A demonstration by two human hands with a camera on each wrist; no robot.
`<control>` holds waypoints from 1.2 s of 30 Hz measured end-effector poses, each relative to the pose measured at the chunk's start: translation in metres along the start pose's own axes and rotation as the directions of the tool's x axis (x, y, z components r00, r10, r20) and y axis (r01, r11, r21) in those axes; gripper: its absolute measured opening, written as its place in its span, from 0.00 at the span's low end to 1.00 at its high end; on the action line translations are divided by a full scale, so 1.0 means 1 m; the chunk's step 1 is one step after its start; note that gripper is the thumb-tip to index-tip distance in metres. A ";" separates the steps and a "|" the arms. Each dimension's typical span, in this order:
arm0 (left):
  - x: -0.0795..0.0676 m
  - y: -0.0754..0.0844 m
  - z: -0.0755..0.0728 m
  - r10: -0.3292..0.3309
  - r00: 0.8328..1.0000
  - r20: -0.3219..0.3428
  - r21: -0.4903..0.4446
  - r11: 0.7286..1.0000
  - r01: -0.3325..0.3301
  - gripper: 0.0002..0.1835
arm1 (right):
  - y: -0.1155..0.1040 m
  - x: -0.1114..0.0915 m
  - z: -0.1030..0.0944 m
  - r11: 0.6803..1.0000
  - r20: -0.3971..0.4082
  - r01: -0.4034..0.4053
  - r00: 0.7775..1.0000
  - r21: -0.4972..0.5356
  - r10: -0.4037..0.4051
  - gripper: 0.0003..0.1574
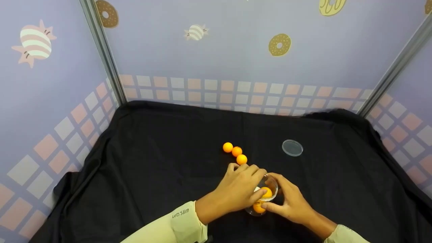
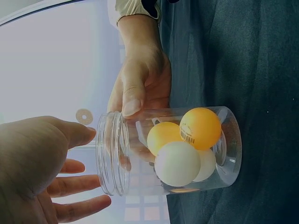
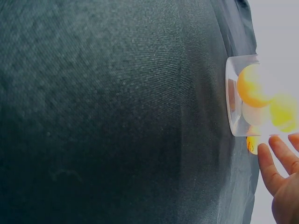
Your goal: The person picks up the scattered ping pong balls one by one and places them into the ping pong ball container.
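A clear plastic screw-neck jar [image 2: 122, 161] holds several ping-pong balls, among them an orange ball [image 2: 201, 128] and a white ball [image 2: 177, 163]. My right hand [image 1: 292, 202] grips the jar around its side, thumb towards me and fingers on the far side. Over the mouth hovers my left hand [image 1: 239, 187], its thumb and fairly straight fingers spread at the rim. Nothing shows between those fingers in the left wrist view. In the right wrist view, fingertips [image 3: 264, 154] of my right hand lie beside the jar wall.
Three orange balls lie in a slanting row past my left hand: a far ball [image 1: 227, 147], a middle ball [image 1: 237, 151] and a near ball [image 1: 241, 159]. A clear round lid [image 1: 292, 148] lies to the right on the black cloth [image 1: 168, 145]. Patterned panels [image 1: 229, 54] enclose the table.
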State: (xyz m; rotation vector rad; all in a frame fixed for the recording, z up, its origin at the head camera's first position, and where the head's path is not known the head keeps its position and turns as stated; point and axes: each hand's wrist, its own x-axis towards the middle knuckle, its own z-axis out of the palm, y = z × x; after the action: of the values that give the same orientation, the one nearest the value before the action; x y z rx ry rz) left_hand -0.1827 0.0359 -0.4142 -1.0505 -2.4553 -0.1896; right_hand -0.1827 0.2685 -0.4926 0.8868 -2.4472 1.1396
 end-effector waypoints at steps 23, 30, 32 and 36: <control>0.004 -0.003 -0.002 -0.023 1.000 -0.001 -0.024 0.999 0.023 0.25 | 0.000 0.000 0.000 1.000 0.008 0.022 1.000 0.015 -0.022 0.49; 0.009 -0.008 -0.004 -0.052 0.999 0.011 -0.061 0.997 0.053 0.25 | 0.001 -0.001 0.000 1.000 0.012 0.012 1.000 0.024 -0.012 0.49; 0.011 -0.010 -0.003 -0.062 0.998 0.005 -0.060 0.996 0.063 0.25 | 0.001 -0.001 0.000 1.000 0.012 0.010 1.000 0.024 -0.010 0.49; 0.013 -0.014 -0.002 -0.083 0.997 -0.002 -0.054 0.995 0.083 0.25 | 0.002 -0.002 0.000 1.000 0.011 0.004 1.000 0.030 -0.004 0.50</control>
State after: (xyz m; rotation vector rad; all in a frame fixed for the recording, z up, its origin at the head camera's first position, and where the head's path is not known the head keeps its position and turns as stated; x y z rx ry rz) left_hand -0.2003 0.0340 -0.4059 -0.9695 -2.5052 -0.2853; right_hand -0.1829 0.2704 -0.4945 0.9088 -2.4423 1.1759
